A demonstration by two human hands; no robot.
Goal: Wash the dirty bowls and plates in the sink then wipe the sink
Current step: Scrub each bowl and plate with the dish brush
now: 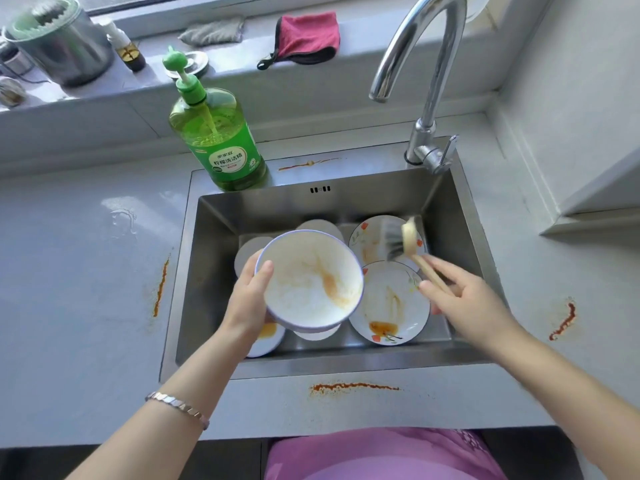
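Observation:
My left hand (250, 296) grips a white bowl (310, 282) with orange smears, tilted above the steel sink (221, 216). My right hand (464, 303) holds the wooden handle of a dish brush (403, 241), whose grey bristles hang over the plates, apart from the bowl. Below lie a flowered plate (391, 306) with orange sauce, another flowered plate (367, 237) behind it, and several white dishes (249, 249) partly hidden under the bowl.
A green dish soap bottle (216, 133) stands at the sink's back left corner. The faucet (427, 74) arches over the back right. Red (308, 38) and grey (213, 32) cloths lie on the sill. Orange sauce streaks mark the counter (353, 386) around the sink.

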